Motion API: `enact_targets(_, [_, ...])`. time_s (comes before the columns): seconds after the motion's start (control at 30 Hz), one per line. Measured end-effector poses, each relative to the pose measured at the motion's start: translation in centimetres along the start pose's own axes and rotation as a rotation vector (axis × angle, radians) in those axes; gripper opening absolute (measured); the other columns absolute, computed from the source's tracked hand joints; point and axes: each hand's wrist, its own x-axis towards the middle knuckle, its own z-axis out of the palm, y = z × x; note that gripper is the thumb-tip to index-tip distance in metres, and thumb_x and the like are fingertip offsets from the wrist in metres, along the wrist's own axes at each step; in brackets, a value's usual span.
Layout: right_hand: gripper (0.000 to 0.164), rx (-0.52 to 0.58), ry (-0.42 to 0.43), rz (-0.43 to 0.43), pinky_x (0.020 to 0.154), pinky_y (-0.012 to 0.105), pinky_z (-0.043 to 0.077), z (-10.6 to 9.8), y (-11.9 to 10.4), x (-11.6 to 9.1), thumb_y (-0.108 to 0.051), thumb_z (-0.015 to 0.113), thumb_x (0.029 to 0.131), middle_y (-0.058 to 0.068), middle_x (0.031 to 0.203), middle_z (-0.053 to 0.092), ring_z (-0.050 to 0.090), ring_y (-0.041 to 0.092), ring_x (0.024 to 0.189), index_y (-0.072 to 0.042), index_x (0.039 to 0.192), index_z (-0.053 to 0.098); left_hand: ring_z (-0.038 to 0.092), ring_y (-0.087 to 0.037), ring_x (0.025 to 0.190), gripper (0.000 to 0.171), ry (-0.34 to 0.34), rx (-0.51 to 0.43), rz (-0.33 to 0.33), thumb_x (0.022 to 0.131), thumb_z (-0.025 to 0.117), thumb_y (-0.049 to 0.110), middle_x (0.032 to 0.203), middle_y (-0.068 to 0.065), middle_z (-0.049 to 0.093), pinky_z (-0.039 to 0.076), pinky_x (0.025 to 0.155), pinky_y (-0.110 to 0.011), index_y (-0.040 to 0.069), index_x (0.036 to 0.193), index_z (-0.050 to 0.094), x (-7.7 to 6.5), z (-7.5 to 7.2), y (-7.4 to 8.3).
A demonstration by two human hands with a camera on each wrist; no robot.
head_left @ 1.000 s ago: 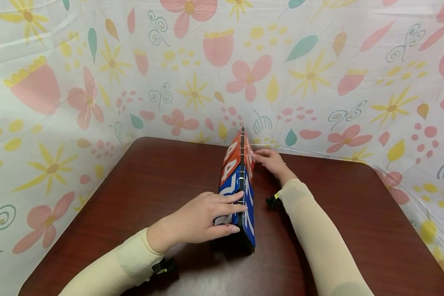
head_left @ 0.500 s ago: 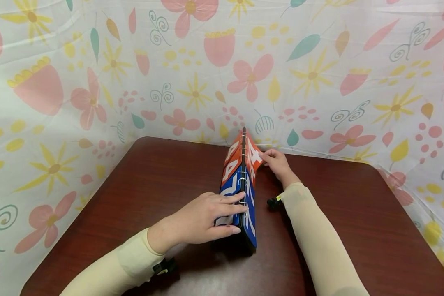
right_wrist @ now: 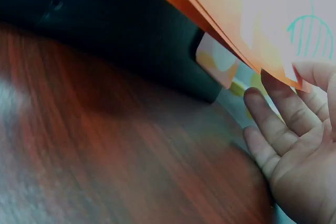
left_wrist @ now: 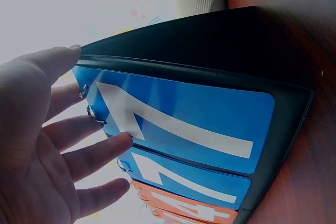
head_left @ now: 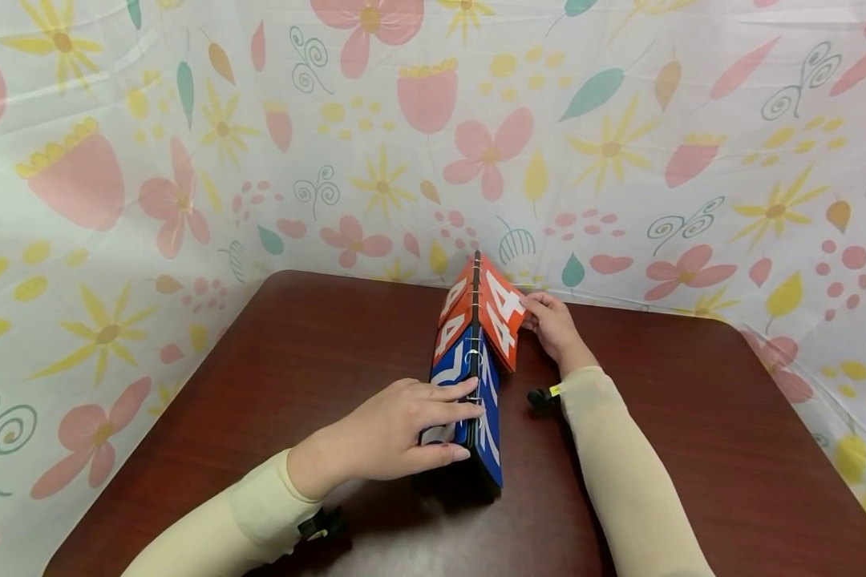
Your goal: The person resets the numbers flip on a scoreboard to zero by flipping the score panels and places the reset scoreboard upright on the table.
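Note:
A tabletop flip scoreboard (head_left: pixel 489 449) stands like a tent, with blue and red number cards ringed along its black ridge. My left hand (head_left: pixel 397 425) rests on the near end of the ridge, fingers spread and fairly straight. In the left wrist view blue cards (left_wrist: pixel 210 114) marked 7 hang beside those fingers. Toward the far end, my right hand (head_left: pixel 557 330) pinches the lower edge of a red card (head_left: pixel 496 308) marked 4 and holds it out from the right face. The right wrist view shows more than one orange-red card layer (right_wrist: pixel 210 9) near the thumb and fingers.
The scoreboard stands on a dark reddish-brown table (head_left: pixel 317 344) with rounded corners. A white curtain (head_left: pixel 260 160) with flowers and leaves hangs behind and at the sides. Small black wrist cameras (head_left: pixel 541 399) sit under both sleeves.
My right hand has moved right and slightly toward me, swinging the red card outward from the scoreboard's right face. My left hand stays in place on the ridge.

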Motion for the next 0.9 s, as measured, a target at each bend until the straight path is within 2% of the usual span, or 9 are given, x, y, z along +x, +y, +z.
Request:
enact_targets(0.2, [0.013, 0.179, -0.033, 0.101, 0.075, 0.029, 0.058, -0.7, -0.9, -0.5, -0.023, 0.064, 0.103, -0.005, 0.096, 0.077, 0.073, 0.01, 0.081, -0.016, 0.113, 0.064, 0.048, -0.012, 0.146, 0.05, -0.011, -0.009, -0.011, 0.103, 0.058, 0.05, 0.16, -0.004, 0.048, 0.05, 0.111, -0.042, 0.025, 0.146, 0.06, 0.0, 0.1, 0.0])
enact_targets(0.33, [0.029, 0.244, -0.046, 0.177, 0.075, 0.032, 0.061, -0.9, -1.6, -0.8, -0.023, 0.059, 0.106, -0.004, 0.098, 0.079, 0.076, 0.014, 0.082, -0.015, 0.133, 0.059, 0.048, -0.011, 0.146, 0.051, -0.012, -0.009, -0.02, 0.102, 0.058, 0.05, 0.16, -0.002, 0.047, 0.05, 0.11, -0.043, 0.024, 0.146, 0.06, -0.1, 0.1, 0.0])
enact_targets(0.5, [0.051, 0.334, -0.048, 0.232, 0.074, 0.032, 0.063, -0.9, -2.6, -1.2, -0.018, 0.056, 0.107, 0.0, 0.098, 0.08, 0.077, 0.014, 0.081, -0.015, 0.156, 0.042, 0.048, -0.01, 0.146, 0.051, -0.02, -0.006, -0.03, 0.102, 0.058, 0.05, 0.161, -0.001, 0.047, 0.05, 0.111, -0.043, 0.025, 0.147, 0.059, -0.1, 0.0, 0.0])
enact_targets(0.7, [0.058, 0.366, -0.014, 0.245, 0.071, 0.03, 0.063, -0.6, -3.4, -1.4, -0.011, 0.054, 0.106, 0.0, 0.096, 0.079, 0.077, 0.013, 0.079, -0.014, 0.161, 0.035, 0.049, -0.012, 0.146, 0.051, -0.005, 0.02, -0.007, 0.102, 0.058, 0.05, 0.16, -0.003, 0.047, 0.05, 0.11, -0.043, 0.024, 0.146, 0.06, -0.1, 0.0, 0.0])
enact_targets(0.9, [0.057, 0.381, 0.064, 0.246, 0.059, 0.025, 0.057, -0.5, -4.0, -1.2, -0.009, 0.055, 0.105, 0.0, 0.089, 0.077, 0.071, 0.011, 0.065, -0.013, 0.16, 0.039, 0.049, -0.012, 0.145, 0.05, 0.006, 0.015, 0.004, 0.102, 0.06, 0.048, 0.159, -0.004, 0.049, 0.05, 0.109, -0.043, 0.022, 0.145, 0.062, 0.0, 0.0, -0.1])
